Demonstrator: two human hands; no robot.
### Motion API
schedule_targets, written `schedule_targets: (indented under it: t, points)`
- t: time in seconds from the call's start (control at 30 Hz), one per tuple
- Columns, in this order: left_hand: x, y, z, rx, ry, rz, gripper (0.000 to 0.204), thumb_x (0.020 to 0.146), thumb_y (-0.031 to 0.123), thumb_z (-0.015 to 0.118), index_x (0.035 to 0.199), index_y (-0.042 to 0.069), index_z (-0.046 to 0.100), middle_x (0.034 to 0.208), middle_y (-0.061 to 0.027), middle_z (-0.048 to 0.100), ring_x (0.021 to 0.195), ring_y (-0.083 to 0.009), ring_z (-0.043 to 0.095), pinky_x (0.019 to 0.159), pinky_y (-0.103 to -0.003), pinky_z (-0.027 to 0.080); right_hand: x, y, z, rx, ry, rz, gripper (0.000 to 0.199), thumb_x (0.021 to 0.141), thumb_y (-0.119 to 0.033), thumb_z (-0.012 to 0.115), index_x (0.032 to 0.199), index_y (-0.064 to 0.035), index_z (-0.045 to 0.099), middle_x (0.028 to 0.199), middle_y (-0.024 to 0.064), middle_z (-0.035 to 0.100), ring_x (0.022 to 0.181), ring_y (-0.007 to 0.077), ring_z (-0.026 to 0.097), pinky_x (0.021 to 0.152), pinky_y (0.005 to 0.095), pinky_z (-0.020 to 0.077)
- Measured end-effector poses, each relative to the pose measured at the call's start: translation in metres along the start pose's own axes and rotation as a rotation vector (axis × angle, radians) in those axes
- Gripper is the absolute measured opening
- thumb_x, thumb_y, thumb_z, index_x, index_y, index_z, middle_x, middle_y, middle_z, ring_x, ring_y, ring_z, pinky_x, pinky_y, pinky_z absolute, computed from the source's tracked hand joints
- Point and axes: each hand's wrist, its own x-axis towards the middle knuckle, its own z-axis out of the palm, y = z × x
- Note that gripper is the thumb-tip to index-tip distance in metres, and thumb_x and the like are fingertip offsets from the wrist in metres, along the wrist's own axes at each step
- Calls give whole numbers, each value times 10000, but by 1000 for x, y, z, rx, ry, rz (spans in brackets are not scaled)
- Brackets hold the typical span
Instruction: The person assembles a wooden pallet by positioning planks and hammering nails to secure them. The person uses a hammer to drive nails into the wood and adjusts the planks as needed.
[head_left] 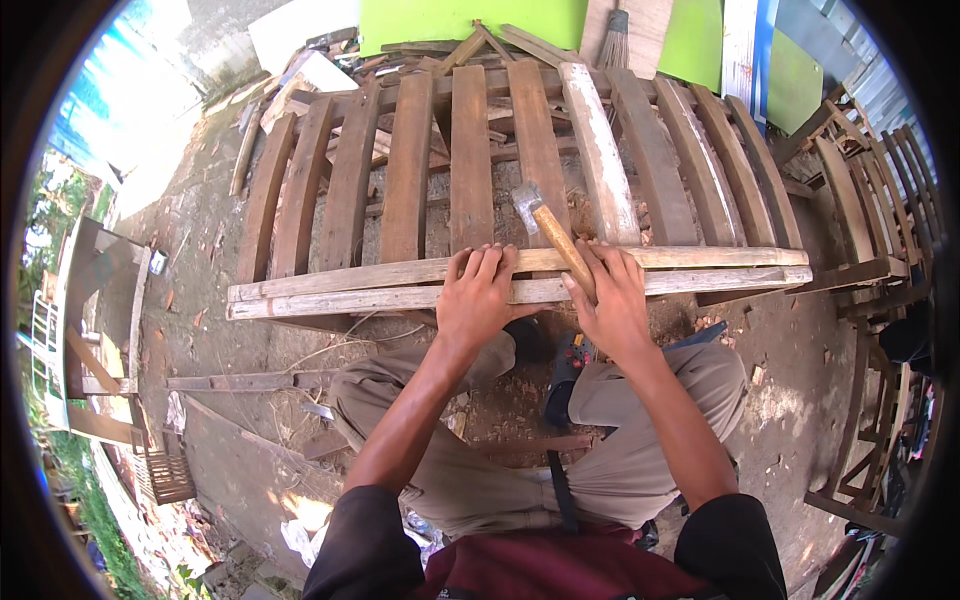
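A slatted wooden frame (470, 190) of spaced brown planks stands in front of me, one plank (600, 150) streaked with white. Along its near edge lie two long, narrow wooden strips, a far strip (700, 257) and a paler near strip (370, 298), almost parallel. My left hand (476, 297) is closed round both strips, its fingers curled over the far side. My right hand (615, 302) rests on the strips a short way to the right. Between its thumb and fingers lies the handle of a hammer (560, 237), whose metal head points away and to the left over the slats.
Wood scraps (470, 45) and a broom (614, 40) are behind the frame, before green panels (420, 22). More slatted wooden frames (860, 200) stand at the right. Boards (250, 382) lie on the ground at the left. A blue-handled tool (700, 335) is near my right knee.
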Motion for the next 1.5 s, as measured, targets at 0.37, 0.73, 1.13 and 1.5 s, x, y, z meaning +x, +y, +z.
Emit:
schedule_targets:
  t: [0.37, 0.73, 1.13, 1.5]
  points:
    - [2, 5, -3, -75, 1, -90, 877, 594, 571, 880, 1241, 26, 649, 1142, -125, 639, 1106, -298, 606, 1012, -452, 465, 6, -1, -10, 35, -162, -53, 580, 921, -227, 715, 1411, 31, 540, 1379, 207, 497, 1306, 432, 473, 1128, 535, 367]
    - [28, 30, -7, -101, -209, -126, 877, 670, 485, 875, 1306, -24, 550, 1199, -145, 553, 1191, -331, 528, 1078, -462, 395, 10, 7, -2, 78, -27, -76, 506, 936, -271, 680, 1295, 72, 583, 1292, 213, 536, 1257, 403, 497, 1127, 523, 371]
    - [25, 29, -7, -90, -463, -329, 989, 667, 617, 841, 1393, 44, 491, 1283, -137, 544, 1238, -351, 547, 982, -522, 434, 8, 10, -6, 43, -252, -172, 724, 888, -381, 736, 1395, 85, 514, 1340, 245, 483, 1277, 416, 451, 1095, 514, 371]
    - [24, 26, 4, -144, -347, -256, 900, 609, 580, 848, 1261, 26, 568, 1151, -108, 563, 1132, -320, 575, 960, -482, 473, 17, 6, -13, 0, -322, -123, 787, 796, -370, 823, 1364, 82, 517, 1340, 241, 490, 1249, 414, 475, 1068, 518, 389]
